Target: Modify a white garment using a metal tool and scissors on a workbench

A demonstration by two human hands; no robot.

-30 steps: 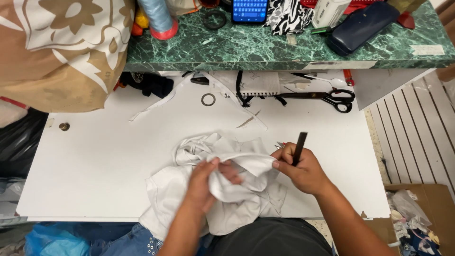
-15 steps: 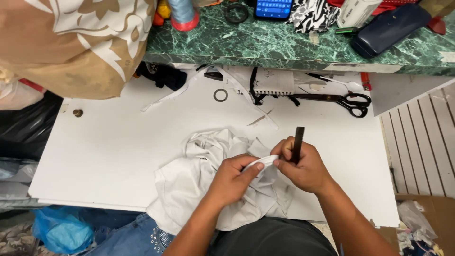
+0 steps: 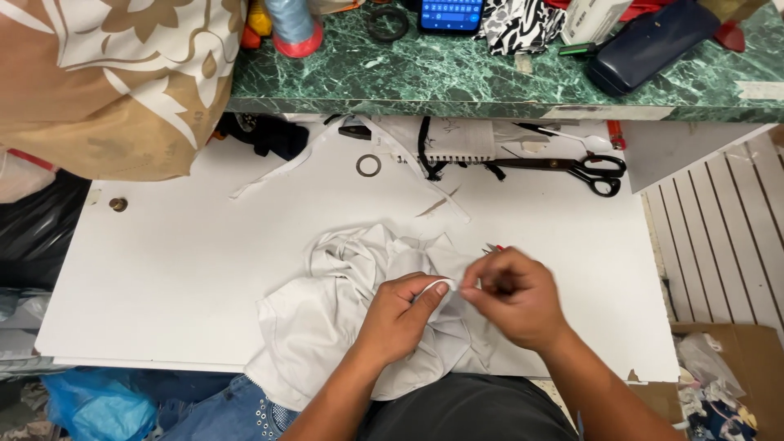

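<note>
Both hands (image 3: 457,306) pinch white garment (image 3: 327,327) at white table's (image 3: 163,286) near edge.

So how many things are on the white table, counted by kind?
Crumpled white cloth garment: 1
Black-handled metal scissors: 1
Small dark metal ring: 1
Thin white fabric strips: 2
Small round brass-coloured knob: 1
Total: 6
The left hand and right hand both pinch the garment.

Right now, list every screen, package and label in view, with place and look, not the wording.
Phone screen: green marble shelf, top centre; lit blue rectangle.
White box: shelf, right of the phone; upright carton.
Pale label: shelf, far right; flat rectangular strip.
</note>
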